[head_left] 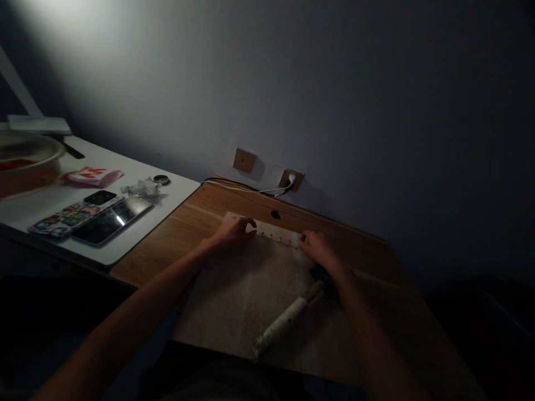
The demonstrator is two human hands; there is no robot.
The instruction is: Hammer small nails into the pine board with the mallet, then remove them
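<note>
A pale strip (272,229) with several small nail-like pieces along its near edge lies at the far end of a flat wooden board (238,301). My left hand (234,231) is at the strip's left end, thumb and forefinger curled about it. At the right end, my right hand (318,248) has its fingers closed on the strip. A hammer (284,321) with a light, wrapped handle lies slantwise on the board. Its dark head is partly hidden beside my right forearm. Dim light blurs the fingertips.
The board rests on a wooden desk (179,234) against a wall with a socket (291,179) and cables (246,188). On the white table (175,197) at left are a phone (115,220), a patterned case (62,219), crumpled wrapping (144,189), a red-and-white packet (94,176) and a bowl (31,167).
</note>
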